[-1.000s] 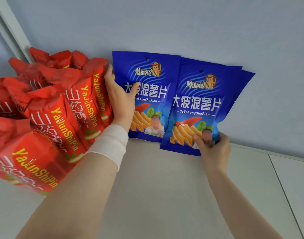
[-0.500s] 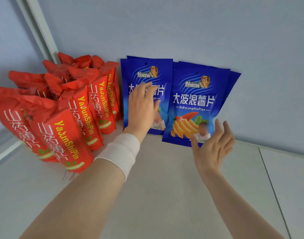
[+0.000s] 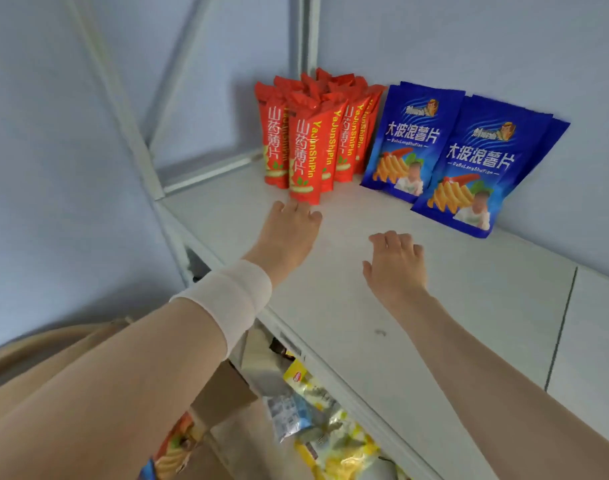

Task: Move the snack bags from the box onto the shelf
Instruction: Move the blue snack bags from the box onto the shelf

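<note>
**White shelf, two groups of snack bags, both hands empty**

Below the shelf (image 3: pixel 434 306), a cardboard box (image 3: pixel 220 393) and some yellow and pale packets (image 3: pixel 324 427) show only in part. They are blurred and their print cannot be read. Behind the front red bags (image 3: pixel 306 150) more red ones are half hidden, so their number is not clear.

The red bags stand upright in the back corner of the shelf and carry yellow letters. Just right of the red bags, blue bags (image 3: pixel 469 168) lean on the wall (image 3: pixel 469 46), overlapping.

The left hand (image 3: pixel 285 233), with a white wristband (image 3: pixel 227 299), reaches with straight fingers just in front of the red bags; whether it touches them is not clear. The right hand (image 3: pixel 396 268), to the front right of the red bags, is loosely curled and grips nothing.
</note>
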### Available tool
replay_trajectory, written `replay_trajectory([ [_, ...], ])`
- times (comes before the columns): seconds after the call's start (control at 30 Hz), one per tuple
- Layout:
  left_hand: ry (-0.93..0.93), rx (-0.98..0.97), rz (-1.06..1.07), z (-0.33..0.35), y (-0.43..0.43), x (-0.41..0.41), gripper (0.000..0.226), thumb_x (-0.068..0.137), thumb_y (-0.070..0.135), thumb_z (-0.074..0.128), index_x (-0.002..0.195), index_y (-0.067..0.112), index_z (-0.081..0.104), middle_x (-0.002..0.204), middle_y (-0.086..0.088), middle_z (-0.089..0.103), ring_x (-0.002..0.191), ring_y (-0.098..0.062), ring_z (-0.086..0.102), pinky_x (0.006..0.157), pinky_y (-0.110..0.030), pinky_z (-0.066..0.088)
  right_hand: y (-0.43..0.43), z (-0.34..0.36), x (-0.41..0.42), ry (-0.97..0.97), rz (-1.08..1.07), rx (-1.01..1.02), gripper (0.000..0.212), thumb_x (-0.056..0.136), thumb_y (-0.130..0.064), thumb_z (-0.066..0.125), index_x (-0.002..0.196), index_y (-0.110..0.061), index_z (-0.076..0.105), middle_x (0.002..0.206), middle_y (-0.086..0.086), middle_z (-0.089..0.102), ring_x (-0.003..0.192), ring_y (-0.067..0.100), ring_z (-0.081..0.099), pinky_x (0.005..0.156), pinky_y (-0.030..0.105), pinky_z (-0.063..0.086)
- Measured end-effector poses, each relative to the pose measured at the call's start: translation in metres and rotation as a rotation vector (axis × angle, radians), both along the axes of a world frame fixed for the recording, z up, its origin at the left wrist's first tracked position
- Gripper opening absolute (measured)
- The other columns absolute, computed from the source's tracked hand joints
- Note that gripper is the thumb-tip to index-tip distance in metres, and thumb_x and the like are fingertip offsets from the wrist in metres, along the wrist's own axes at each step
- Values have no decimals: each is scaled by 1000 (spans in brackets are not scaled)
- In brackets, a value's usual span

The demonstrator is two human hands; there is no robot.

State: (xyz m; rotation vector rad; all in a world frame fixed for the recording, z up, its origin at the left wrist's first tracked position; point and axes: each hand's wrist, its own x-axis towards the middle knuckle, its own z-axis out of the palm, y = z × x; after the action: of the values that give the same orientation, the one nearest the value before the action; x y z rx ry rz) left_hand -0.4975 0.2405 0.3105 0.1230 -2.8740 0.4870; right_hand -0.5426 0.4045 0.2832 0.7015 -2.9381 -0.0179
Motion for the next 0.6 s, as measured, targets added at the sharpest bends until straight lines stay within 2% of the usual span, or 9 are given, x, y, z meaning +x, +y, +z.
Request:
replay_trajectory([
  [0.2, -55, 13, 238, -12, -63, 149, 33, 94, 21, 50, 125, 12, 47, 122, -8, 53, 114, -27, 49, 95, -38, 39, -76, -4, 105, 45, 264, 25, 45, 96, -32, 40, 137, -14, 35, 138, 6, 41, 130, 28, 33, 102, 38, 30],
  [0.37, -35, 28, 434, -28, -119, 279, 23, 82, 20, 65, 104, 15, 61, 98, -6, 62, 92, -23, 58, 76, -32, 44, -151, -19, 201, 28, 454, 21, 39, 95, -29, 43, 130, -14, 42, 134, 7, 46, 125, 28, 38, 100, 38, 32],
  [0.47, -120, 170, 550, -58, -155, 355, 34, 92, 24, 52, 124, 13, 49, 123, -9, 53, 115, -28, 49, 94, -37, 38, -190, -43, 261, -8, 560, 58, 42, 94, -34, 43, 130, -12, 42, 133, 8, 47, 125, 28, 38, 100, 39, 32],
  [0.6, -124, 295, 719, -102, -185, 448, 35, 93, 28, 50, 125, 13, 46, 130, -9, 50, 121, -27, 45, 99, -38, 36, -229, -85, 331, -98, 680, 78, 41, 94, -34, 44, 131, -15, 43, 133, 6, 48, 124, 25, 41, 101, 37, 33],
])
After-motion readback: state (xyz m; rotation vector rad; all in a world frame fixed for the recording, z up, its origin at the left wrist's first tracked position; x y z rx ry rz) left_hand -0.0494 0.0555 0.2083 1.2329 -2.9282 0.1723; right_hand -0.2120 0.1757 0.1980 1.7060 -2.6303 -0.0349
